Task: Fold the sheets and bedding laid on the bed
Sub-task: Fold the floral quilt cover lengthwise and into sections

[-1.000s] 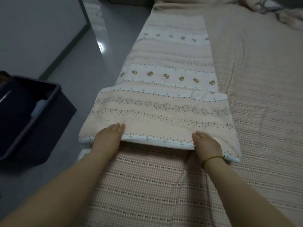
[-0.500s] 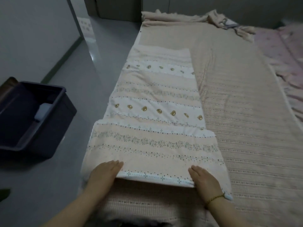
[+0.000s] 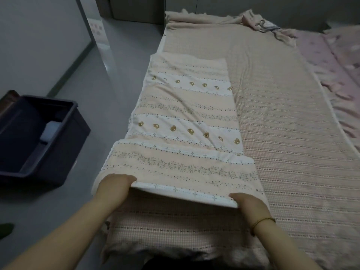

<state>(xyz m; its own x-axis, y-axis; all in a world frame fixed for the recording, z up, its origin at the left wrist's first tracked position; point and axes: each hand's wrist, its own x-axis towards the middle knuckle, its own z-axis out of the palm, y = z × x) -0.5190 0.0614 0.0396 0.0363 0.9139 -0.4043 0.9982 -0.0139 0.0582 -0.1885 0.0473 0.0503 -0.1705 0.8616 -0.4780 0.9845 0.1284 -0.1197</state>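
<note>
Gripping the near edge of a folded, bear-patterned quilt (image 3: 185, 121), the left hand (image 3: 115, 185) and right hand (image 3: 251, 206) curl fingers beneath it on the bed (image 3: 292, 133).

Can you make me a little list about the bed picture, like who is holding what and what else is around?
Blanket: long folded peach-and-white striped quilt with little bear faces, lying along the bed's left side
Left hand: grip closed on the quilt's near left edge
Right hand: grip closed on the near right edge; thin gold bracelet on the wrist
Near end: already folded over once
Underneath: beige checked woven bed cover
Far end: crumpled beige cloth
Right side: pink patterned bedding
Floor: dark blue plastic storage bin, open, left of the bed
</note>
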